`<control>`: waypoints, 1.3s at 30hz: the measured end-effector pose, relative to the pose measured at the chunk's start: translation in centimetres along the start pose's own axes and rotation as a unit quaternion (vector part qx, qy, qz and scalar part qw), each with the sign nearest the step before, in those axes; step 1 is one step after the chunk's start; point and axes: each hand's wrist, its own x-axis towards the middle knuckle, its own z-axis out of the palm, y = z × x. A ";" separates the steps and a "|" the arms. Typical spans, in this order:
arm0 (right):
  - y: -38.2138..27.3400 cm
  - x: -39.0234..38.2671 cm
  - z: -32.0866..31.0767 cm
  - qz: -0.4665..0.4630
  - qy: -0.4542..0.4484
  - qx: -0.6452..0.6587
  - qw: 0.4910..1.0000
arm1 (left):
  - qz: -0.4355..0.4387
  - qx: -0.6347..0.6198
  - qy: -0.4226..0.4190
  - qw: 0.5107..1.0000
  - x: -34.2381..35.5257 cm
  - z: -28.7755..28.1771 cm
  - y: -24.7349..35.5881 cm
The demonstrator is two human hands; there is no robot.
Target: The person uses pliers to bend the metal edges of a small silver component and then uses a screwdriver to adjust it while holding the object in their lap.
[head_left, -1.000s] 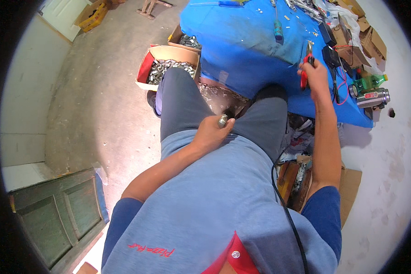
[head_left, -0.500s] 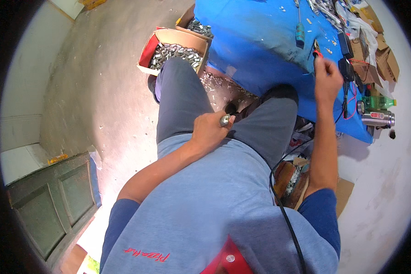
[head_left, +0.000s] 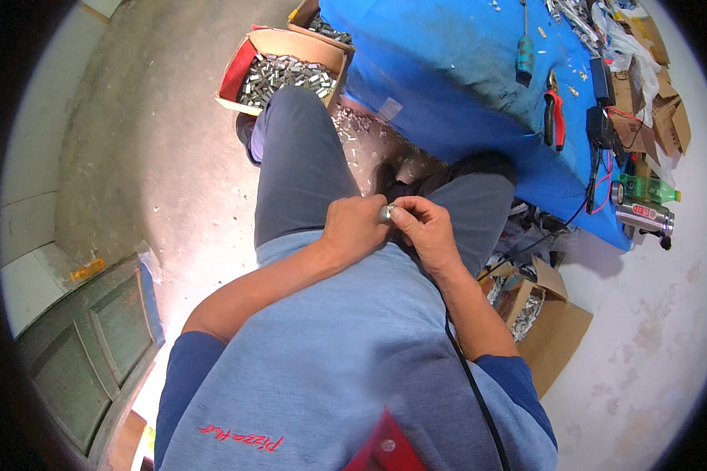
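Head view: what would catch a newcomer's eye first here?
Both hands, left hand and right hand, meet over the lap, pinching a small metal part. Above them a bright blue table carries red pliers and a screwdriver. A box of metal pieces sits on the floor at upper left.

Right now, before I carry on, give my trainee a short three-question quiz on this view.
1. True or false: both hands meet at the small metal part over the lap.
2. Where do the red-handled pliers lie? A) on the blue table B) in the right hand C) on the floor
3. Fill in: the open cardboard box beyond the left knee holds many small ____ pieces.

Key: 1 true; the left hand and the right hand both pinch it. 2 A. 3 metal.
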 end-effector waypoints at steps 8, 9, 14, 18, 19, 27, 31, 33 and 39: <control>1.1 1.1 -0.8 0.035 -0.021 0.092 0.995 | -0.076 -0.037 -0.083 0.993 1.1 -0.7 0.4; 1.4 1.3 -0.8 0.026 -0.010 0.093 0.995 | -0.089 -0.046 -0.091 0.991 1.2 -0.7 0.4; 0.7 2.0 -1.0 0.025 -0.017 0.046 0.998 | -0.110 -0.058 -0.093 0.988 1.7 -0.7 0.3; 0.4 2.4 -1.4 0.047 -0.037 0.069 0.996 | -0.122 -0.056 -0.087 0.987 1.8 -0.6 0.3; 0.4 2.5 -1.4 0.048 -0.040 0.076 0.995 | -0.117 -0.053 -0.086 0.988 1.9 -0.5 0.3; 1.7 3.5 -1.4 0.049 -0.045 0.127 0.990 | -0.112 -0.018 -0.091 0.989 2.1 -0.1 0.3; 2.3 3.9 -1.5 0.065 -0.057 0.162 0.983 | -0.126 -0.031 -0.101 0.986 2.2 -0.2 0.3; 2.2 4.0 -1.6 0.075 -0.066 0.176 0.979 | -0.138 -0.034 -0.113 0.983 2.2 -0.4 0.5; 2.4 3.9 -1.6 0.046 -0.032 0.119 0.991 | -0.143 -0.052 -0.114 0.982 2.7 -1.1 1.3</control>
